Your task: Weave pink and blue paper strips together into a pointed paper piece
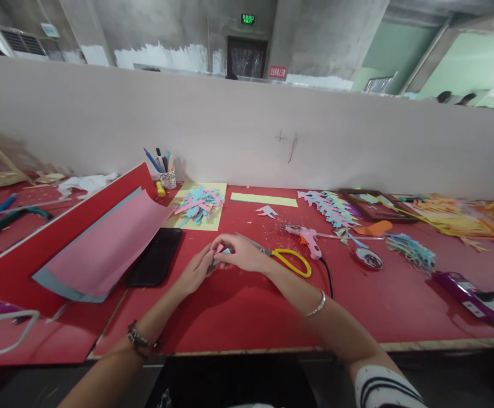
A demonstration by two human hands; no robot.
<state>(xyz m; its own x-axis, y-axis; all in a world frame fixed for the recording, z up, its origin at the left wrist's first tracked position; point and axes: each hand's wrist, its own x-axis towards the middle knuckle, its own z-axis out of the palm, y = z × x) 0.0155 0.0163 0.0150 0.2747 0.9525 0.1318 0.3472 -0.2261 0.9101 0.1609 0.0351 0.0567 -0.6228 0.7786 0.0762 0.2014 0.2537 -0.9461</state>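
My left hand (196,270) and my right hand (239,253) meet above the red table, fingers closed around small pink and blue paper strips (220,255). How the strips sit between the fingertips is partly hidden. Just beyond my right hand lie yellow-handled scissors (293,262), their blades partly covered by that hand. A pile of cut pink and blue strips (200,204) rests on a yellow sheet (211,225) behind my hands. Farther back are a few folded pink and blue pieces (267,211).
A pink glue gun (309,238) with a black cord lies right of the scissors. On the left, a black phone (156,258) sits beside a leaning red board (0,277) with pink paper (102,243). Behind stand a pen cup (168,179) and layered paper strips (329,209).
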